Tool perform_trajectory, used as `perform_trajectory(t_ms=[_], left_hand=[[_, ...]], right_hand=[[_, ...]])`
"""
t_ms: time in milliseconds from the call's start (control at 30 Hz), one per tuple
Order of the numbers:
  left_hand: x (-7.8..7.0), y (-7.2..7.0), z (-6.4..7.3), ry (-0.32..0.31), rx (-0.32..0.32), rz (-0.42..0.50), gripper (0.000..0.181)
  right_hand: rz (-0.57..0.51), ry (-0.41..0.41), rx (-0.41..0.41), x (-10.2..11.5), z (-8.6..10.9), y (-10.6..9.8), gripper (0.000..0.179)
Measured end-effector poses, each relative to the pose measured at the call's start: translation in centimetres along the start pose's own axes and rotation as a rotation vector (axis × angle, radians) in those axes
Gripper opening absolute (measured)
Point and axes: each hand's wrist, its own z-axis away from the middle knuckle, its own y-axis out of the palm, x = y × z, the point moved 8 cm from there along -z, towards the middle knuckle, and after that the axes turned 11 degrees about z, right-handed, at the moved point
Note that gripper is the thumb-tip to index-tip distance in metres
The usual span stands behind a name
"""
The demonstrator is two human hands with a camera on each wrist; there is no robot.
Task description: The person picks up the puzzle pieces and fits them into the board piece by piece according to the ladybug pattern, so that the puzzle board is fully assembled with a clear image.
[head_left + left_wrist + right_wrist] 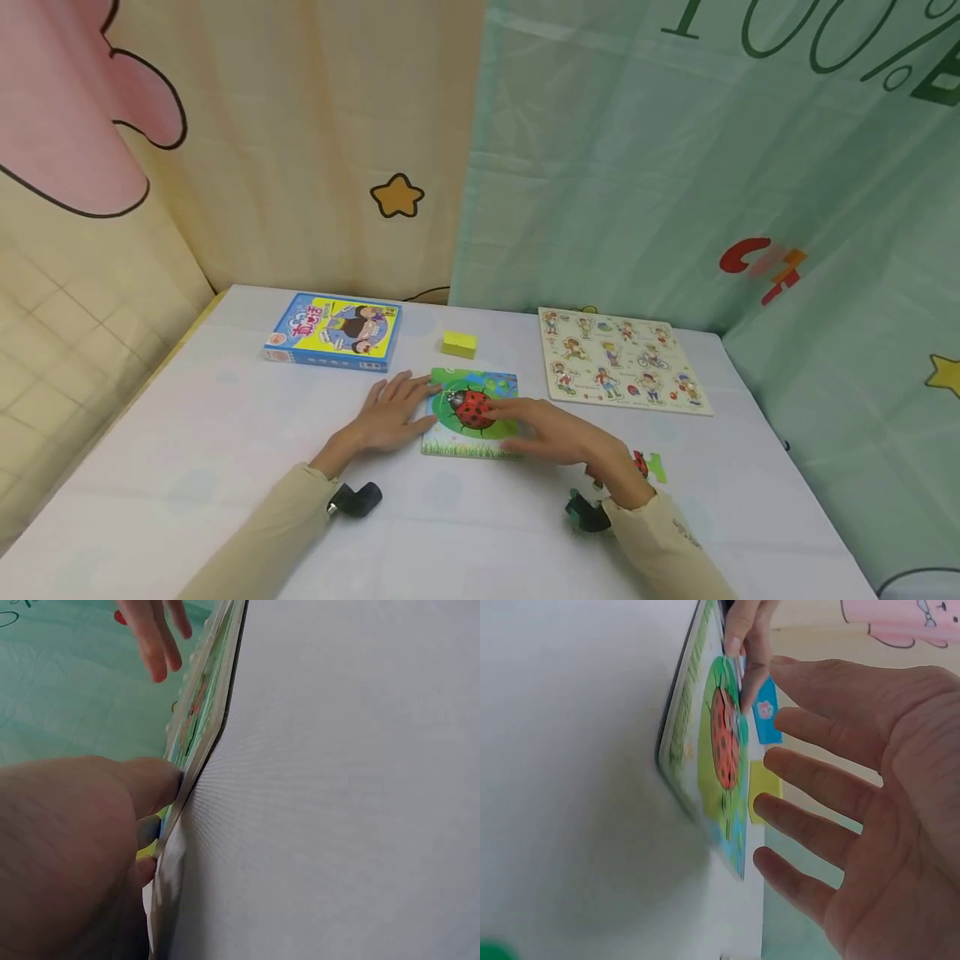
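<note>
A ladybug picture board (468, 447), like a child's puzzle with a green background, lies flat on the white table. My left hand (392, 414) rests at its left edge, fingers spread and thumb touching the side; in the left wrist view the thumb (154, 780) meets the board's edge. Above the right part of the board is my right hand (551, 429), fingers extended. The right wrist view shows that hand (840, 772) with spread fingers and nothing held, apart from the board (705, 757). Loose puzzle pieces (657, 467) with ladybug parts lie partly hidden by my right forearm.
Behind the board sits a yellow block (459, 344). A blue and yellow box (333, 331) lies at the back left, and a cream board with small figures (622, 360) at the back right. Curtains (637, 192) hang behind the table (225, 500).
</note>
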Motion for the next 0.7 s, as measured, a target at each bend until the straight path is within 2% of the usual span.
perform_trajectory(t_ms=[200, 433, 567, 700], left_hand=[[0.4, 0.4, 0.0, -0.011, 0.018, 0.030, 0.058], [0.3, 0.5, 0.0, -0.013, 0.029, 0.016, 0.057], [0.2, 0.3, 0.1, -0.020, 0.028, 0.003, 0.056], [0.2, 0.2, 0.1, -0.019, 0.022, 0.000, 0.057]], right_hand=[[0.022, 0.095, -0.046, -1.7, 4.0, -0.5, 0.049], [0.021, 0.153, -0.096, -4.3, 8.1, -0.7, 0.050], [-0.009, 0.215, -0.094, -5.9, 9.8, -0.8, 0.050], [-0.041, 0.254, -0.069, -6.9, 10.7, -1.0, 0.050]])
